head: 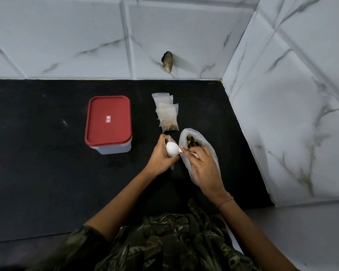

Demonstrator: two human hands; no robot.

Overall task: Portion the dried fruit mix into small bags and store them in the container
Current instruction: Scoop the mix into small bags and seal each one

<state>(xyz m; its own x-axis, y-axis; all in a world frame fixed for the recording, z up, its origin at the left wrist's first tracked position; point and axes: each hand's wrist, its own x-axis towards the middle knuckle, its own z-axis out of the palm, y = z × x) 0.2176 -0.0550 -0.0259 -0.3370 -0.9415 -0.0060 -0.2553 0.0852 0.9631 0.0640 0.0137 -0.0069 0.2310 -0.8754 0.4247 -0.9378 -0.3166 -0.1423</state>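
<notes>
My left hand (160, 155) grips a small clear bag (167, 138) by its open mouth, upright on the black counter. My right hand (203, 166) pinches the handle of a white plastic spoon (172, 148), whose bowl is turned over at the small bag's mouth. Under my right hand lies a large white plastic bag (184, 137), open, with brown dried fruit mix (192, 143) showing inside. A small bag with fruit in its bottom (169, 122) lies just behind, on top of a few empty small bags (161, 98). The container (108, 124), clear with a red lid on, stands to the left.
The black counter (47, 153) meets a white marbled tile wall at the back and on the right, forming a corner. A dark stub (167, 61) sticks out of the back wall.
</notes>
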